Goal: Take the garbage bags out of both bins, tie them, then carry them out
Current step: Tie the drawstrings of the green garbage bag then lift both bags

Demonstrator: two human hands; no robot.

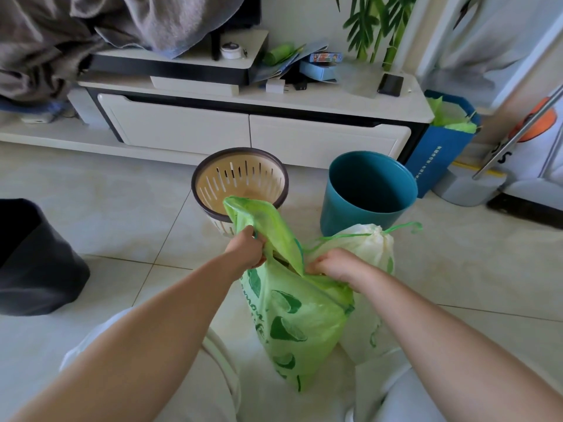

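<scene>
A green printed garbage bag (292, 318) stands on the tiled floor between my knees, its mouth open. My left hand (246, 249) grips the bag's left rim, and my right hand (330, 264) pinches its right rim. A flap of the rim rises between them. Behind my right hand sits a pale drawstring bag (370, 245), cinched at the top with a green cord. Two bins stand beyond with no bags inside: a beige slotted bin (213, 181) with a dark rim and a teal bin (344, 205).
A white TV cabinet (243, 129) with clutter on top runs across the back. A blue paper bag (435, 153) lined in green stands at its right end. A dark object (33, 263) sits at the left, and a mop handle (518, 135) leans at right.
</scene>
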